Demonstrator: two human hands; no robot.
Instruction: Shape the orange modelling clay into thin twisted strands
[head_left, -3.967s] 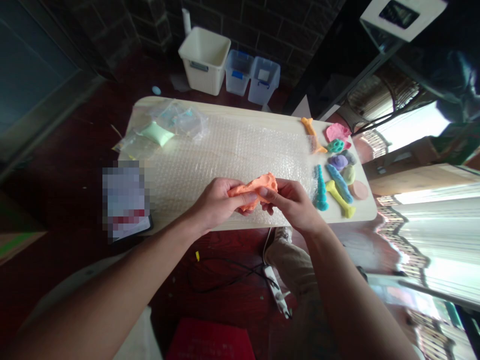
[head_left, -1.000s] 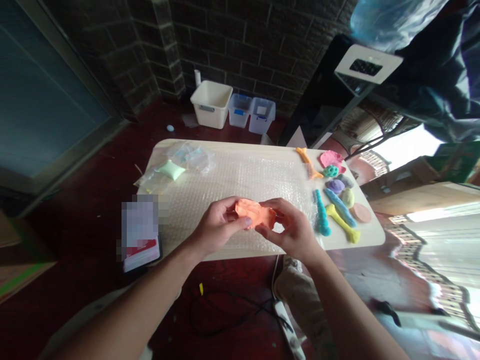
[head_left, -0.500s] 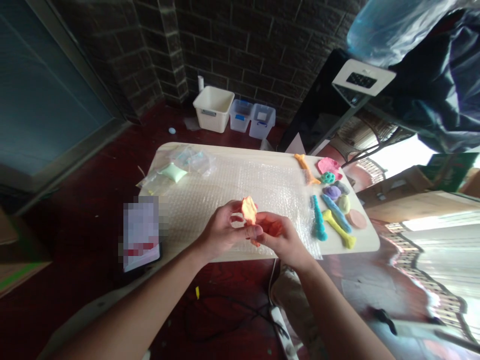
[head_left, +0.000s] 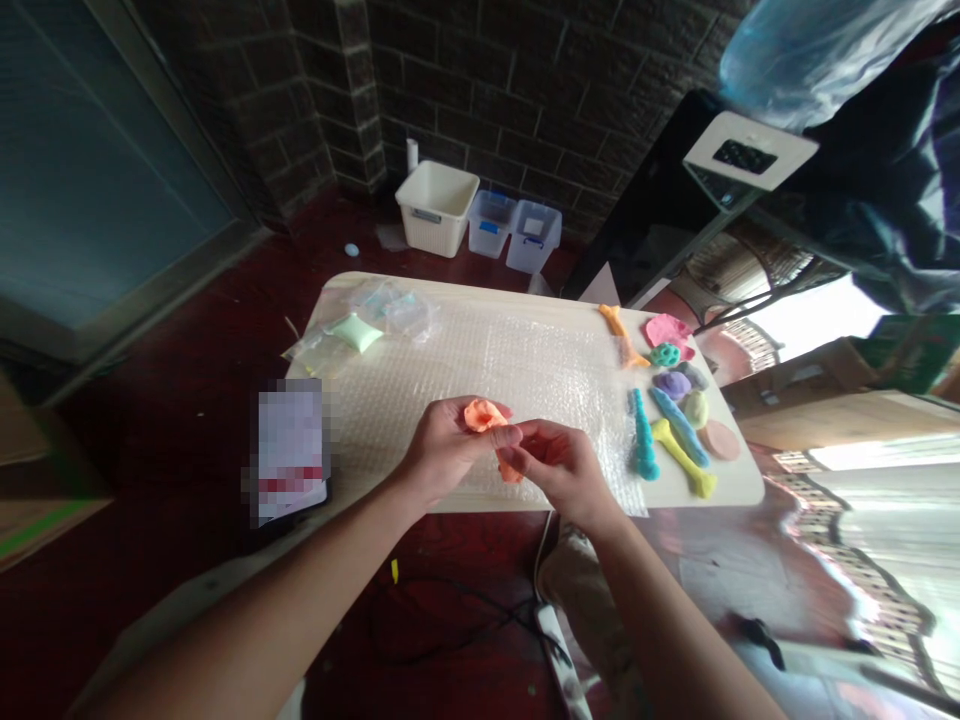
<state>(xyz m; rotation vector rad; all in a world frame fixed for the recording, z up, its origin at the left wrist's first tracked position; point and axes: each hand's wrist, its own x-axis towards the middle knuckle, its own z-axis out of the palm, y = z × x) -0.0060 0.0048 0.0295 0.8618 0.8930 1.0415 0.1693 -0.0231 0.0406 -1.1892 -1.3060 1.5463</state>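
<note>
Both hands hold one piece of orange modelling clay (head_left: 511,468) above the front part of the table. My left hand (head_left: 442,440) is closed around its upper end, which bulges out over the fingers with a hollow in it. The left thumb lies across the clay. My right hand (head_left: 559,465) pinches the clay from the right side, its fingertips close to the left thumb. Part of the clay hangs down between the hands, and the rest is hidden by fingers. Beneath the hands lies a sheet of bubble wrap (head_left: 540,365) on the pale table (head_left: 739,485).
Coloured clay shapes line the table's right side, among them a yellow bone shape (head_left: 684,460), a teal stick (head_left: 643,435) and a pink piece (head_left: 667,333). A pale green packet (head_left: 355,332) lies at the left by clear bags. Storage bins (head_left: 437,210) stand on the floor beyond.
The orange clay has been turned in my hands: its upper end now tips left and shows a hollow, and more of its lower part shows. The camera view has shifted slightly.
</note>
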